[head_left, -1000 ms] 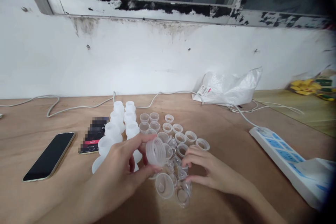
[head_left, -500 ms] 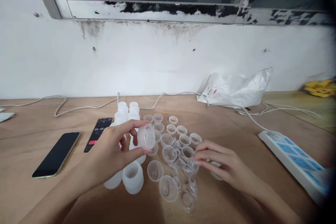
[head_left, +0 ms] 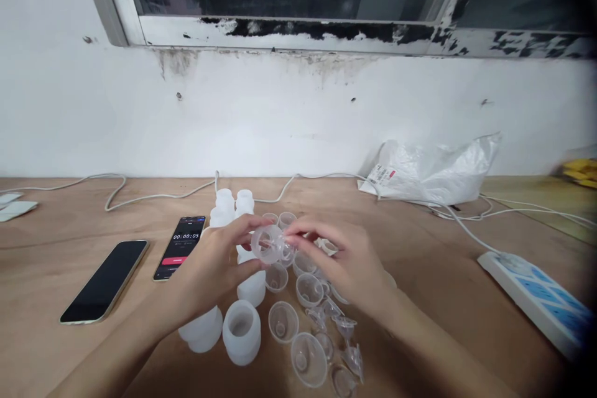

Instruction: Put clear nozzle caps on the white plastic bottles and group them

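Note:
My left hand (head_left: 212, 261) grips a small translucent plastic bottle (head_left: 263, 246) between thumb and fingers, its round mouth tilted to the right and toward me. At that mouth, my right hand (head_left: 347, 255) pinches a small clear plastic piece (head_left: 286, 253); whether it sits inside the opening I cannot tell. White frosted bottles (head_left: 241, 331) stand in two rows below and behind my left hand. Beneath and in front of my right hand lie several clear domed cups (head_left: 309, 360) and clear spouted pieces (head_left: 346, 327). Clear rings (head_left: 327, 246) are mostly covered by the right hand.
Two phones lie on the left, one dark (head_left: 105, 282) and one showing a timer (head_left: 180, 249). A white cable (head_left: 158, 194) runs along the wall to a power strip (head_left: 536, 298) on the right. A plastic bag (head_left: 429, 174) rests against the wall.
My right hand has moved left from the clear parts to the bottle, bringing a small clear piece with it. My left hand still holds the bottle. The view has shifted slightly.

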`<state>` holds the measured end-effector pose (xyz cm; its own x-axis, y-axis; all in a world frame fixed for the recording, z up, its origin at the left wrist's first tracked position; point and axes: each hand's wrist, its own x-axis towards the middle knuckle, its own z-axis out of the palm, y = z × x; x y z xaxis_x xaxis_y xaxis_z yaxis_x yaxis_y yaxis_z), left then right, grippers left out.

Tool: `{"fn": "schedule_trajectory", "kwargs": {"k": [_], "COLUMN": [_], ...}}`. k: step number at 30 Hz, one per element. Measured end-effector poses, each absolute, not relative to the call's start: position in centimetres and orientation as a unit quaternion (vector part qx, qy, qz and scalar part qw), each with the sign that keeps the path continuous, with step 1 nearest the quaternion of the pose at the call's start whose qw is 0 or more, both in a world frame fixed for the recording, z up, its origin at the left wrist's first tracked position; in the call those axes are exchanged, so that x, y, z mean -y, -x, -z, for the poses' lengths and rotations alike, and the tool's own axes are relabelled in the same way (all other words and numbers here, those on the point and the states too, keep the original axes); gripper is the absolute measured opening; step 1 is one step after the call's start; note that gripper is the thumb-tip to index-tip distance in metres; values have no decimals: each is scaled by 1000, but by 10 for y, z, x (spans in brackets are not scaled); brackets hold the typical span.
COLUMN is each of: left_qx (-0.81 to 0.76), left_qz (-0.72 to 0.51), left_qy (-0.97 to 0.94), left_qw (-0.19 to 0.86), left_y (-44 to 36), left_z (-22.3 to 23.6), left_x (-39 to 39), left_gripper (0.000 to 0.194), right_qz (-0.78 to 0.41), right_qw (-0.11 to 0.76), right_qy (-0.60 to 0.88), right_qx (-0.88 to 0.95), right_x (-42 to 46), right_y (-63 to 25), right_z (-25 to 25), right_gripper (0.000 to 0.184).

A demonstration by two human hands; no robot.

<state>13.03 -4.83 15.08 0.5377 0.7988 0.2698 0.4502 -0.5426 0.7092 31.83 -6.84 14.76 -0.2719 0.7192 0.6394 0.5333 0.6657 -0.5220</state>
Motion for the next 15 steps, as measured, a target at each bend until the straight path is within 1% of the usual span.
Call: {"fn": "schedule_trajectory", "kwargs": {"k": [4,8,12,15], "left_qx": [-375,-388,-372,-347], "left_qz": [-296,-268,-260,-267], "left_qy": [-830,-831,-829,-835], "left_qw": [287,295,327,333], "left_y": [-133,-134,-135,-136], "left_z": [-153,-155,-154,-152], "left_x": [48,52,53,54], "left_gripper": [36,37,38,46], "right_qz": [-50,-3,-7,-6], "right_qw": [454,454,463,487], "right_qy": [361,368,363,347], "right_qx": [813,812,809,802], "right_x": [69,68,65,63], "right_y": [-317,-315,-313,-311], "right_z": [-138,-134,-131,-127], "right_gripper": [9,11,8,7]}}
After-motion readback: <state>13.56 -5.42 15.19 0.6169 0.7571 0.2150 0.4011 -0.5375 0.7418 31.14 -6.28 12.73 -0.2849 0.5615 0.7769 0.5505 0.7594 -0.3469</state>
